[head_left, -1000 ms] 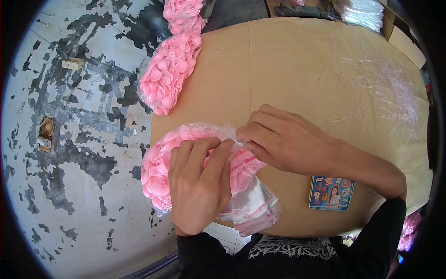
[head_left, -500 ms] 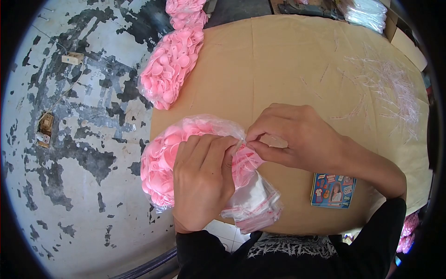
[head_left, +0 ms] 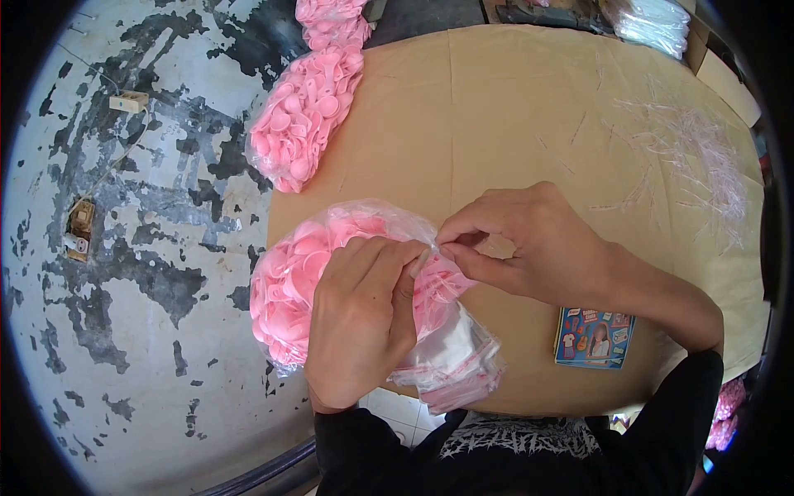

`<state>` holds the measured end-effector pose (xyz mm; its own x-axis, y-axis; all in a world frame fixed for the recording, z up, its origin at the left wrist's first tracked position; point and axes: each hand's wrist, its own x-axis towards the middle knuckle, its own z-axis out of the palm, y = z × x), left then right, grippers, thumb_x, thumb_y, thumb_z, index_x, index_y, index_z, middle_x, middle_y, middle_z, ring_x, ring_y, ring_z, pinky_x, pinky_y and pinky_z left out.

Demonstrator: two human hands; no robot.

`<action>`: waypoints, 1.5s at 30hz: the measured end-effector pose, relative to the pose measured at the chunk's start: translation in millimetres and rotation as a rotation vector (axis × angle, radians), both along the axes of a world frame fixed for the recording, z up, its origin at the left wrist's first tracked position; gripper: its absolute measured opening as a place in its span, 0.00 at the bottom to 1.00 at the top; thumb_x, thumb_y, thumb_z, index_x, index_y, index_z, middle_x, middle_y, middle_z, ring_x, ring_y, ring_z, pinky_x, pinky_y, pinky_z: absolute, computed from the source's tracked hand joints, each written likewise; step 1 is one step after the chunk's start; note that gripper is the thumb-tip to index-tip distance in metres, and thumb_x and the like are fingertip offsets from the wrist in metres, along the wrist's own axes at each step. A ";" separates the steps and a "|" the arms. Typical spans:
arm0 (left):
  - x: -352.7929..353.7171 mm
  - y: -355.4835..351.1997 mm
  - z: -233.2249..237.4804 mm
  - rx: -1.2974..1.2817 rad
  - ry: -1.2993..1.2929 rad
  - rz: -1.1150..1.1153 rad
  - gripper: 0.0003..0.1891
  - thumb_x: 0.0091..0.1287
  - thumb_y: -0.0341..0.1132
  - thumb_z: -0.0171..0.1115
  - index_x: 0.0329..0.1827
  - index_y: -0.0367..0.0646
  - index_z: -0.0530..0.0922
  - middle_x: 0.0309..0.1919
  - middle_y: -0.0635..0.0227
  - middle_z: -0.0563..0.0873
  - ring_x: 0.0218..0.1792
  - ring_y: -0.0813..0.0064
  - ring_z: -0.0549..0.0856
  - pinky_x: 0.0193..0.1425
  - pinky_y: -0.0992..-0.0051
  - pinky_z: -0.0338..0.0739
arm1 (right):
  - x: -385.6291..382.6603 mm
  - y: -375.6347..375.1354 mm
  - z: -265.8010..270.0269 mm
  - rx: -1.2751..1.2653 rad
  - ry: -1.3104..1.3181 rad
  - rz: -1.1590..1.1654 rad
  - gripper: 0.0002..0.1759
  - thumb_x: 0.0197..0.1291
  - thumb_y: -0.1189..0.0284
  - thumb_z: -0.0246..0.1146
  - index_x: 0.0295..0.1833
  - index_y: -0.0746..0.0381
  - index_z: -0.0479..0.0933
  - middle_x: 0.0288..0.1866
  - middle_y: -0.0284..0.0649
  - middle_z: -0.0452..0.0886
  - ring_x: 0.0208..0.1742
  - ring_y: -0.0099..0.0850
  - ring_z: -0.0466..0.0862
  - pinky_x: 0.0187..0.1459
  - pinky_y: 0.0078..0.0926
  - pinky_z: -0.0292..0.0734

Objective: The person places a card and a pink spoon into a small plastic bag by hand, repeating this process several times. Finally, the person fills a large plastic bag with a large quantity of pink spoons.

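A clear plastic bag (head_left: pixel 289 269) full of pink spoon-like pieces lies at the near left of the brown table. My left hand (head_left: pixel 357 318) rests against its right side, thumb and fingers pinching the gathered neck. My right hand (head_left: pixel 529 244) pinches the same neck from the right, its fingertips close to the left ones. Below the neck hang the bag's pink-printed plastic (head_left: pixel 442 285) and clear plastic packets (head_left: pixel 455 360). Whether a thin tie is between my fingertips is too small to tell.
More bagged pink pieces (head_left: pixel 306 116) lie at the upper left edge. Thin clear strips (head_left: pixel 695 157) are scattered at the right. Blue printed cards (head_left: pixel 594 337) lie below my right forearm. Clear plastic packets (head_left: pixel 649 25) are stacked at the back right, beside a cardboard box (head_left: pixel 728 87).
Both hands keep their pinch on the bag's neck, with only slight finger movement. The bag and the hanging packets have shifted very little.
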<state>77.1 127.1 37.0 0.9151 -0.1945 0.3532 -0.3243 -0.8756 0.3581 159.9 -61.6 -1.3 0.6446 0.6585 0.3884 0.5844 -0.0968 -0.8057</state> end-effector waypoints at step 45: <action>-4.5 8.4 1.6 0.059 0.109 -0.119 0.10 0.60 0.17 0.61 0.43 0.37 0.80 0.32 0.56 0.81 0.35 0.52 0.81 0.39 0.63 0.75 | 26.7 -9.3 1.7 -0.008 -0.130 0.017 0.07 0.63 0.76 0.60 0.45 0.67 0.78 0.36 0.51 0.83 0.37 0.50 0.84 0.42 0.40 0.79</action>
<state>72.6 135.5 38.6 0.9165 -0.3214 0.2380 -0.3892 -0.8537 0.3459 186.6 -70.9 0.4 0.5781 0.6721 0.4627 0.6854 -0.0921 -0.7224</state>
